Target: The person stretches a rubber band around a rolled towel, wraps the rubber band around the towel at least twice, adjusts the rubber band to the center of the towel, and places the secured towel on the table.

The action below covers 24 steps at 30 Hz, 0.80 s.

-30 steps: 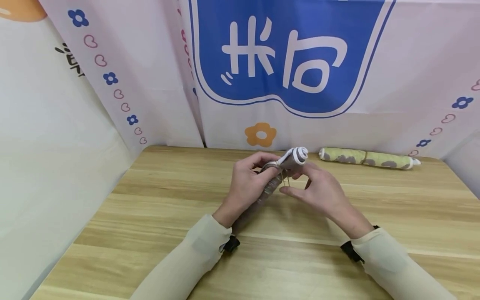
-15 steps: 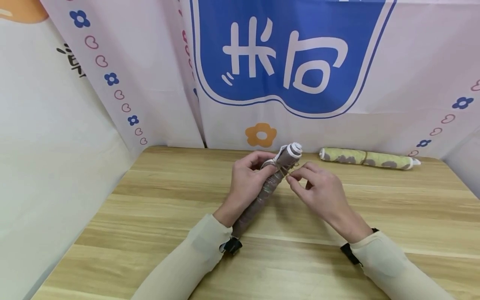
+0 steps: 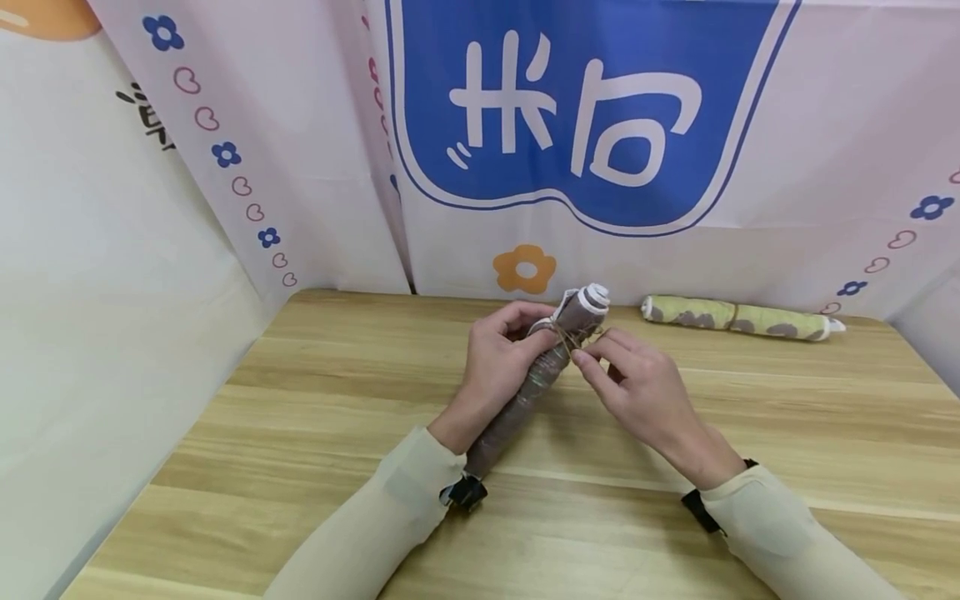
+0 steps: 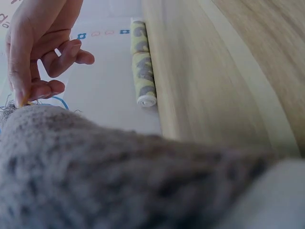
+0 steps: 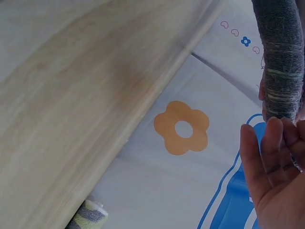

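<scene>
A rolled grey-brown towel (image 3: 517, 408) with a white spiral end slants up from the left wrist, in the middle of the head view. Near its upper end my left hand (image 3: 498, 354) grips it, thumb across the roll. Thin yellowish rubber bands (image 3: 567, 340) loop around the towel beside that thumb. From the right, my right hand (image 3: 637, 379) pinches a rubber band between thumb and forefinger, right at the roll's side. In the left wrist view the towel (image 4: 105, 167) fills the foreground, and the right hand's fingertips (image 4: 20, 98) meet its edge.
A second rolled towel (image 3: 690, 312), yellow-green with grey patches and a band around its middle, lies at the table's back right. The wooden table (image 3: 300, 492) ends against a printed cloth backdrop (image 3: 457, 250).
My right hand has drawn slightly away from the towel's end and now pinches the rubber band closer to the roll. The stretched loop has slackened, and the towel's upper end has shifted slightly.
</scene>
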Each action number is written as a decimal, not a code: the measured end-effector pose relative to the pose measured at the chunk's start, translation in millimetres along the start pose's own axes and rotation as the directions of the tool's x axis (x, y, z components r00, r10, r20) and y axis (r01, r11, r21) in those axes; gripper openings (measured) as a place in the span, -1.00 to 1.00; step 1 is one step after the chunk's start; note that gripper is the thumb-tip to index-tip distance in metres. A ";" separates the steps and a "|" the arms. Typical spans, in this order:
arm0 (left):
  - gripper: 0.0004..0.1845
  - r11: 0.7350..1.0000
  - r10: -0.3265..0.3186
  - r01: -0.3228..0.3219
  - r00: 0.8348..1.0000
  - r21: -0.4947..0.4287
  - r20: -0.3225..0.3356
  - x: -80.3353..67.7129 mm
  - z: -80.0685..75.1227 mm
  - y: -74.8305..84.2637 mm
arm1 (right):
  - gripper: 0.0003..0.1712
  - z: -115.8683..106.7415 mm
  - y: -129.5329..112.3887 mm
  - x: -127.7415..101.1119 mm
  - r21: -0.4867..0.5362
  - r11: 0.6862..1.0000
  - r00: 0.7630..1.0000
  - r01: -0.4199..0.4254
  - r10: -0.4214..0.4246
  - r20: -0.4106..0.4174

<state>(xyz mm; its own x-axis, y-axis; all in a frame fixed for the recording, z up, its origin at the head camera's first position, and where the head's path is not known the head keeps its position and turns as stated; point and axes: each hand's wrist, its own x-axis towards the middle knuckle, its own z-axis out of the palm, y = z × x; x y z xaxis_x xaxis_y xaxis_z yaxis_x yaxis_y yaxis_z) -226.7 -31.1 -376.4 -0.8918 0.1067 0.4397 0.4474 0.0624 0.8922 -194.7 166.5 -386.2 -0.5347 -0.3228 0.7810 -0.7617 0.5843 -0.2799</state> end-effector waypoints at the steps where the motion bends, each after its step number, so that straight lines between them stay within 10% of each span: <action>1: -0.79 1.000 0.001 -0.001 1.000 -0.002 0.003 0.0 0.1 0.0 | -0.68 0.1 0.1 -0.2 0.004 1.000 1.000 -0.004 0.004 -0.001; 17: -0.66 0.988 -0.121 0.121 0.993 -0.095 0.007 3.9 -4.6 0.8 | -0.83 -3.0 8.4 -1.9 0.005 0.980 0.976 -0.197 0.195 0.094; 24: -0.65 0.948 -0.211 0.213 0.977 -0.237 0.035 7.7 -7.1 4.1 | -0.72 -7.9 8.8 -0.2 0.206 0.793 0.799 -0.573 0.485 0.356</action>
<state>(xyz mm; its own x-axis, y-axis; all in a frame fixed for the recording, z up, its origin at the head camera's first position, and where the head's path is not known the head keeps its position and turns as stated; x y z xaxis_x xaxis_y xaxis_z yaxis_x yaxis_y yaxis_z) -232.1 -37.1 -368.7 -0.9631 0.1258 0.2378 0.2180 -0.1530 0.9639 -198.5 177.6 -384.4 -0.9267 -0.2398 0.2892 -0.3730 0.4947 -0.7849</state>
